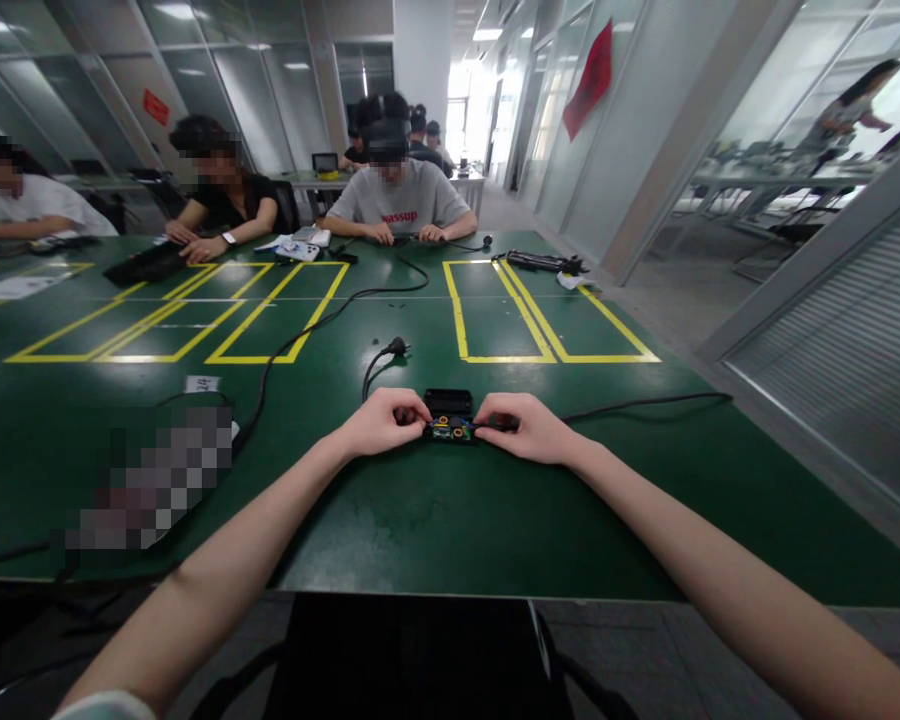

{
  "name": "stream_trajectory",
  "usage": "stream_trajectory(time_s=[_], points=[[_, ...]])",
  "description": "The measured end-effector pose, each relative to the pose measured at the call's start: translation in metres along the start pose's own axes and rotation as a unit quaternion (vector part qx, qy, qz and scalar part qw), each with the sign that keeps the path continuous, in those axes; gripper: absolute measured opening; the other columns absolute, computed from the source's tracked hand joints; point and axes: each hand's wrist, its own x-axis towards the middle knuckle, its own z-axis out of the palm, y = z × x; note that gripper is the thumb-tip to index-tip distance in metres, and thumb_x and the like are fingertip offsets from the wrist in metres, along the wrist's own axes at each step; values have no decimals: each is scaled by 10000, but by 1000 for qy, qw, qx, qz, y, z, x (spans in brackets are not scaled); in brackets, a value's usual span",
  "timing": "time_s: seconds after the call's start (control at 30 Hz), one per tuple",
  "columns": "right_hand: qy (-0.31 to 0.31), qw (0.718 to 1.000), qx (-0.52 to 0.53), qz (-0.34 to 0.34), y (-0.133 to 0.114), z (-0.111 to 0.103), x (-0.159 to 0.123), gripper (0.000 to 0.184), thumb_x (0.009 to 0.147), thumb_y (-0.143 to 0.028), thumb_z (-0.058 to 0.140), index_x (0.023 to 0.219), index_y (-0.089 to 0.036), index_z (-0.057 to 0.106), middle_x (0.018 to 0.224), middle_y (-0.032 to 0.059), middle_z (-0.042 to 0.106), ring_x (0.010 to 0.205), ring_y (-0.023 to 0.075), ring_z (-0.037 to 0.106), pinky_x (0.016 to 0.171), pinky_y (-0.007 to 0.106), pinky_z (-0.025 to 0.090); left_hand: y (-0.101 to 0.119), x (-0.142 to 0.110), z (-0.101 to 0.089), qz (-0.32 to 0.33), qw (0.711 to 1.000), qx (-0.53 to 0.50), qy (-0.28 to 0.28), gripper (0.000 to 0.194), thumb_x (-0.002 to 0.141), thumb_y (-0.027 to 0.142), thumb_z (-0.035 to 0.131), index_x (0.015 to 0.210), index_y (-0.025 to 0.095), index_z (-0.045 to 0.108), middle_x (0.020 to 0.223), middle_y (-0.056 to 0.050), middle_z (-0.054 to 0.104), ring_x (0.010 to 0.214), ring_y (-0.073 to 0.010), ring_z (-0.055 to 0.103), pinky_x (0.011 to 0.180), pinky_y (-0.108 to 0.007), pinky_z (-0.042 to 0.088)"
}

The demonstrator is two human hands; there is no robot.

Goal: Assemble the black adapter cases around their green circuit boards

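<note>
A small open black plastic case (450,402) lies on the green table, with a circuit board (450,430) carrying round coils in its lower half. My left hand (386,420) is closed at the case's left end, pinching a black cable whose plug (397,347) lies just beyond. At the right end, my right hand (529,425) pinches another black cable (645,402), which trails off over the table to the right. Thin wires show between the fingertips and the board. My fingers partly cover both cable ends.
Yellow tape rectangles (551,358) mark the green table (390,530). A long black cable (270,365) crosses at left, near a pixelated object (157,480). A person in a grey shirt (401,195) and others work across the table. Black parts (544,262) lie at the far right.
</note>
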Motion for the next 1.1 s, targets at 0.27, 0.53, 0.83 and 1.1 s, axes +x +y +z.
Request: stream_trajectory(time_s=[0.27,0.53,0.83,1.1], points=[[-26,998,-54,-33,2,-1,-1,171,876,-331,736,847,-204,625,936,55,678,808,192,651,716,299,500,1,-2,4,51,995,81,10,168,765,160,612,890,153,724,742,-3,641,655,-126,558,648,-241,450],[35,987,-132,-87,0,4,3,191,946,-381,654,900,-198,680,913,80,697,850,227,660,766,352,524,3,-3,-2,64,989,127,30,325,809,221,604,1121,181,684,980,-50,678,841,-191,651,779,-316,546],[78,982,-171,-23,17,13,6,362,1003,-381,564,1286,-197,696,1207,147,710,1079,309,646,963,527,551,-8,-3,6,43,981,188,-24,937,762,600,816,1537,211,460,1558,-191,503,1429,-382,483,1191,-588,363],[83,993,-80,-19,21,11,5,215,991,-291,573,1034,-242,778,1095,94,751,1045,258,687,940,460,576,-3,-5,7,51,987,153,-11,820,827,440,799,1544,242,453,1484,-135,597,1344,-325,579,1153,-511,441]])
